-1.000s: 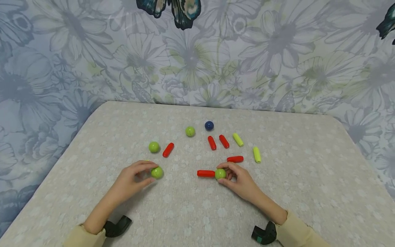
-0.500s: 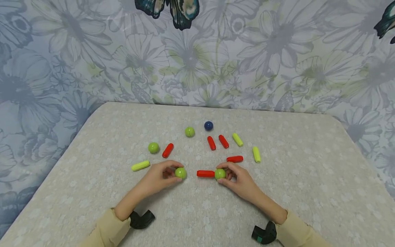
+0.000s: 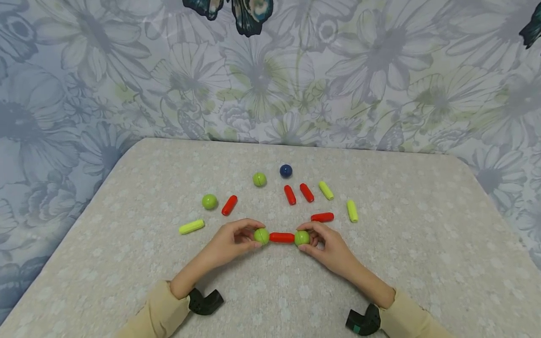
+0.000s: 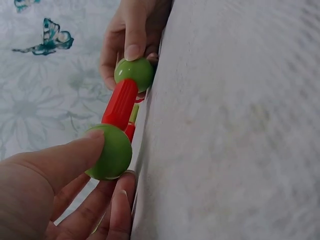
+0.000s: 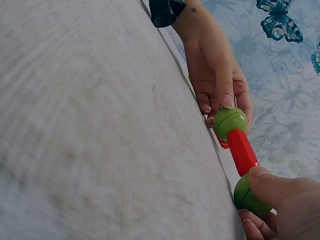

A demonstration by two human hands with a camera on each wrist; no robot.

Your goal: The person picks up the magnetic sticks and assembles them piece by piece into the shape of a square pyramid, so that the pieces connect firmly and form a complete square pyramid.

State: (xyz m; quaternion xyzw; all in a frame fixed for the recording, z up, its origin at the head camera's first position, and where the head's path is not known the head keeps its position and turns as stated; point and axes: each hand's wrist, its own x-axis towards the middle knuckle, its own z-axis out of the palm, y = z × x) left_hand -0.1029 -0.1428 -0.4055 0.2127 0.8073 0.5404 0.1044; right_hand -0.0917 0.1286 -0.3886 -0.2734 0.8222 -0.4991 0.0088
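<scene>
My left hand (image 3: 230, 243) pinches a green ball (image 3: 261, 236) between thumb and fingers. That ball touches the left end of a red stick (image 3: 282, 237), which lies level. At the stick's right end sits another green ball (image 3: 302, 238), pinched by my right hand (image 3: 331, 249). In the left wrist view the near ball (image 4: 111, 154) meets the red stick (image 4: 120, 104) under my thumb. The right wrist view has the red stick (image 5: 243, 152) running between both balls. How firmly the left ball joins the stick, I cannot tell.
Beyond my hands lie two green balls (image 3: 209, 202), a dark blue ball (image 3: 286, 171), several red sticks (image 3: 229, 205) and yellow-green sticks (image 3: 191, 226). One red stick (image 3: 322, 217) is just above my right hand. The table (image 3: 401, 244) meets a flowered wall behind.
My left hand has carried its green ball rightward until it touches the red stick's left end. The yellow-green stick at left came out from behind that hand. My right hand has stayed put.
</scene>
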